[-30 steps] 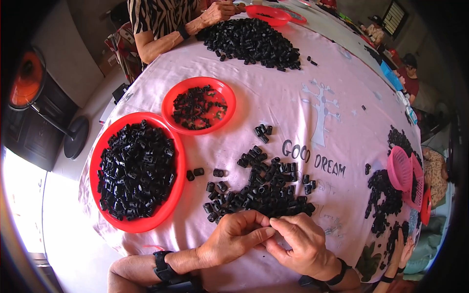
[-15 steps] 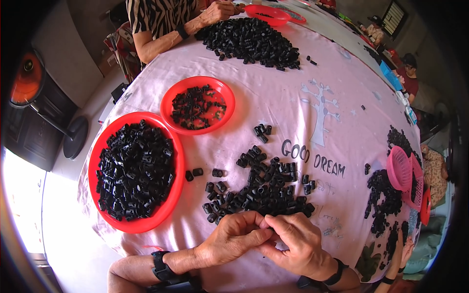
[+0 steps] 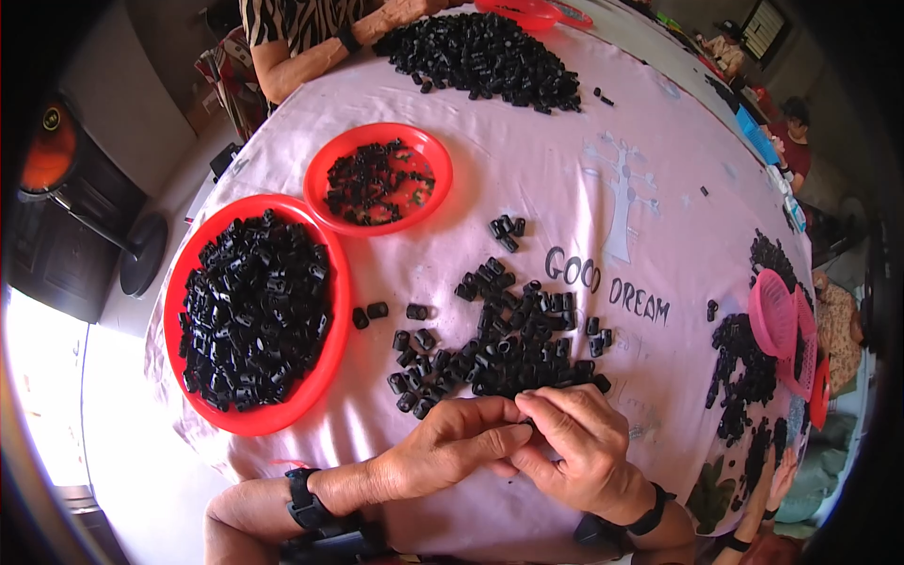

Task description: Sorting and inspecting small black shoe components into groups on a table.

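Note:
My left hand (image 3: 452,444) and my right hand (image 3: 586,447) meet at the near edge of the table. Both are closed, with thumbs and forefingers pinched together at one spot. Between the fingertips only a dark sliver of a small black plastic part shows; the fingers cover the rest. Just beyond my hands lies a loose heap of short black plastic tubes (image 3: 513,353), some with a hole in the side. To the left stands a large red basin (image 3: 340,301), heaped with black parts. A smaller red basin (image 3: 445,174) behind it holds thin black scraps.
A pale pink cloth (image 3: 508,169) with a printed tree covers the table. At the far side is a big black heap (image 3: 480,61) by another person's arm (image 3: 301,71). Pink baskets (image 3: 772,311) and more black parts stand at right, near other people. A fan (image 3: 56,160) stands at left.
The view has tilted slightly, so the table's contents sit a little higher in the picture. My hands keep their pinch together, with the fingers shifted only slightly.

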`<action>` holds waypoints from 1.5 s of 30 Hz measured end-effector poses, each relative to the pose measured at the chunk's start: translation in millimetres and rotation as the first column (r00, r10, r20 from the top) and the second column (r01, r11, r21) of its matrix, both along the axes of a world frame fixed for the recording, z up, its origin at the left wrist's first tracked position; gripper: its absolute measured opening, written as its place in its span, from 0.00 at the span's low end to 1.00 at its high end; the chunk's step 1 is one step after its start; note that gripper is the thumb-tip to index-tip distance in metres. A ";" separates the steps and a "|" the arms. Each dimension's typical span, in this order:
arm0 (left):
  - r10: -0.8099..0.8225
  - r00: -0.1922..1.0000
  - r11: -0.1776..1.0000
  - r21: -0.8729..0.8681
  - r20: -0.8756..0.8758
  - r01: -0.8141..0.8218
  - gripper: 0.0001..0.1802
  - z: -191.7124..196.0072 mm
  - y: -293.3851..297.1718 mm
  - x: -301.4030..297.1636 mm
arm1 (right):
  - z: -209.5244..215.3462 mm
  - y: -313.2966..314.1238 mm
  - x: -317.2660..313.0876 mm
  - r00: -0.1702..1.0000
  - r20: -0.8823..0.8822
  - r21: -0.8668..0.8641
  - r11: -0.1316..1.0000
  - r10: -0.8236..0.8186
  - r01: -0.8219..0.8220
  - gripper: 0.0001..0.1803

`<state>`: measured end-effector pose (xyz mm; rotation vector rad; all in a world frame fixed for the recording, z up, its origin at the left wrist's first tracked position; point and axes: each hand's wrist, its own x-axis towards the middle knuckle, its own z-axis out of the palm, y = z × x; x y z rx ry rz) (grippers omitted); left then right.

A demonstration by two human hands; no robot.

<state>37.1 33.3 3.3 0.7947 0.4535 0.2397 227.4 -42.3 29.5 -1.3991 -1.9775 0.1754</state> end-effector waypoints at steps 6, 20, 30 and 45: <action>-0.039 0.998 0.998 -0.038 0.039 0.041 0.18 -10.3 -1.4 -1.2 | -3.0 -0.1 1.4 1.000 0.004 -0.010 1.000 0.015 -0.015 0.27; -0.060 0.998 0.992 -0.113 -0.030 0.056 0.19 -2.6 -0.2 -3.1 | -6.7 0.3 1.3 0.995 0.090 0.018 0.999 0.047 -0.049 0.25; -0.038 0.999 0.989 -0.146 0.020 0.040 0.20 -2.6 1.3 -3.2 | -7.4 5.0 6.3 0.996 0.031 0.062 0.995 0.079 -0.081 0.26; -0.035 0.999 0.995 -0.089 -0.001 0.034 0.17 -0.3 3.9 0.1 | -5.3 3.7 5.7 0.997 -0.060 0.054 0.997 0.053 -0.049 0.30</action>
